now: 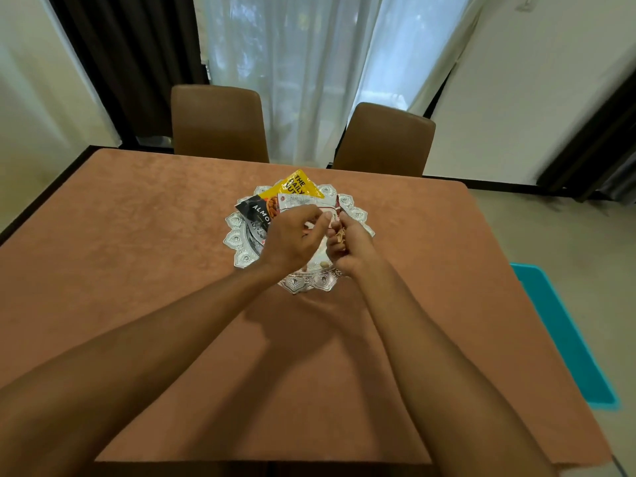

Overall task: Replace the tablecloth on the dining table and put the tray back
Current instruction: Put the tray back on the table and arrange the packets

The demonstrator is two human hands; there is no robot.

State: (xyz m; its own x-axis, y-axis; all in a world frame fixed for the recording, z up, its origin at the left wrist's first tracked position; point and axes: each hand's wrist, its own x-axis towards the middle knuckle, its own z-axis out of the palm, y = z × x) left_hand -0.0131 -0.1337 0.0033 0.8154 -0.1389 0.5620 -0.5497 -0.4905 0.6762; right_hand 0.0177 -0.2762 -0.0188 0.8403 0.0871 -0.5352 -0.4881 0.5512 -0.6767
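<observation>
Where the brown tablecloth [137, 270] lies flat over the dining table [44, 204], only a dark strip of table edge shows at the far left. The near cloth edge hangs just over the front.

Tray [236, 235]: silver, scalloped embossed rim, sitting on the cloth at about the table's centre, somewhat toward the far side.

In the tray:
- yellow-and-black almond packet [275, 203], leaning toward the far-left rim.
- white packet [301, 201] with a red-trimmed end, overlapping the almond packet, raised above the tray floor.
- one small pale piece [323, 265] lying on the tray near the front rim; cannot tell what it is.

Left hand [292, 242]: over the tray, fingers and thumb curled, pinching the lower edge of the white packet.
Right hand [352, 247]: just beside the left, fingers curled round the packet's red-trimmed right end. A small tan item sits between its fingers; identity not clear.
Both forearms reach across the near half of the cloth.

Surroundings: two brown chairs [218, 122] [385, 139] pushed up to the far side; sheer curtain [309, 63] behind them, dark curtain [137, 46] to its left; teal mat [564, 339] on the floor right of the table.
</observation>
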